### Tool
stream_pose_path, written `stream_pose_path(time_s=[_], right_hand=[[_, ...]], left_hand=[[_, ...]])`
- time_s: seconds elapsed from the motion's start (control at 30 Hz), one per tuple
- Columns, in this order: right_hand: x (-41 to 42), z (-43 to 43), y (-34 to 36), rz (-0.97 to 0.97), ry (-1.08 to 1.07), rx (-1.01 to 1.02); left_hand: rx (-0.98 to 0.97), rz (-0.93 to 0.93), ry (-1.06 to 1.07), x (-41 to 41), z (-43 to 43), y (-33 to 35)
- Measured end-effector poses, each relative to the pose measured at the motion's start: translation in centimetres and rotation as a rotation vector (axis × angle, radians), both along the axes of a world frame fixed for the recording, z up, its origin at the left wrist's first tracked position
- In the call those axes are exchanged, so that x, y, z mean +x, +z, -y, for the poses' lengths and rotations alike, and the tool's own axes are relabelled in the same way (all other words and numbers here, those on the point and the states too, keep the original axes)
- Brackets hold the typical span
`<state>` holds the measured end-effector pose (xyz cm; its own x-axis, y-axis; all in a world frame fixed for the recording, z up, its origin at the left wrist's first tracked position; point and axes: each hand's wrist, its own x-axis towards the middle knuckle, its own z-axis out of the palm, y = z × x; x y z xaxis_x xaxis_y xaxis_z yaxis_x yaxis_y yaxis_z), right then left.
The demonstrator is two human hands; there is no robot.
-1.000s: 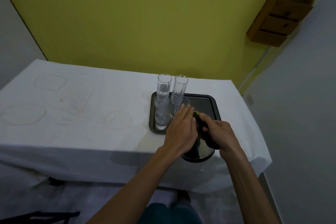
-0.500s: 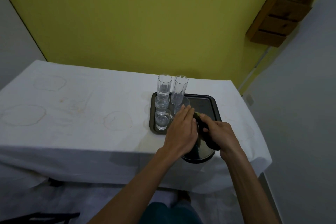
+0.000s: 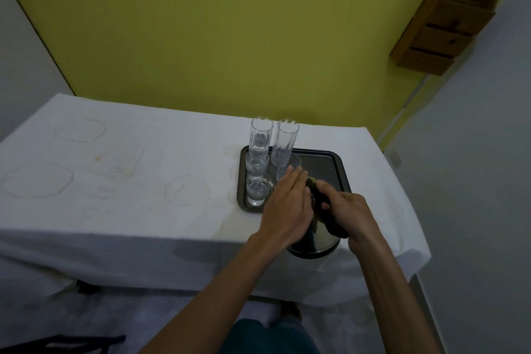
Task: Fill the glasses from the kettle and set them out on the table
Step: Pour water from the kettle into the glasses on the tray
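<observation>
Head view: hands on round glossy kettle beside faceted glasses.

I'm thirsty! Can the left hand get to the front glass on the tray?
Probably yes. The left hand lies flat over the kettle, just beside the front glass, and nothing stands between them.

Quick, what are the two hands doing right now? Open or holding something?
Left hand: open, straight fingers resting on top of the kettle.
Right hand: closed round the kettle's dark handle.
</observation>
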<state>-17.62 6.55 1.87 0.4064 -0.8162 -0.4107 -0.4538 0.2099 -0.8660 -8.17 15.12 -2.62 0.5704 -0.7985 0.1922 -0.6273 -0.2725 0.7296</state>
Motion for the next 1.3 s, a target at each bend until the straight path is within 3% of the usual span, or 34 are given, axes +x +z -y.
stream_pose_path(time_s=[1.3], right_hand=[[-0.14, -0.28, -0.11, 0.002, 0.006, 0.027]], left_hand=[[-0.002, 0.0, -0.008, 0.0, 0.06, -0.22]])
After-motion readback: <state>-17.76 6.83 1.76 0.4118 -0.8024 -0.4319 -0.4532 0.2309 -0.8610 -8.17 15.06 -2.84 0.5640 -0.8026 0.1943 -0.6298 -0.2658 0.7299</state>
